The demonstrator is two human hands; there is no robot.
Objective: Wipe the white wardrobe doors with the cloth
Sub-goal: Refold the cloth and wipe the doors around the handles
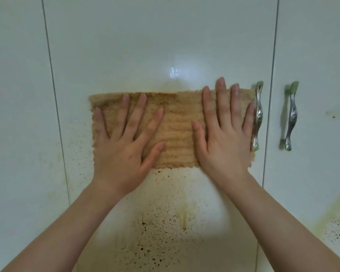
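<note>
The wardrobe door [145,46] has a smooth, glossy white surface that mirrors a bright spot of light; its lower part is dulled by brown specks and yellowish smears. The cloth [177,130] is tan, fuzzy terry with ribbed rows, matt and rough-looking. The two handles [258,116] look like polished, shiny silver metal with pale green tips.
</note>
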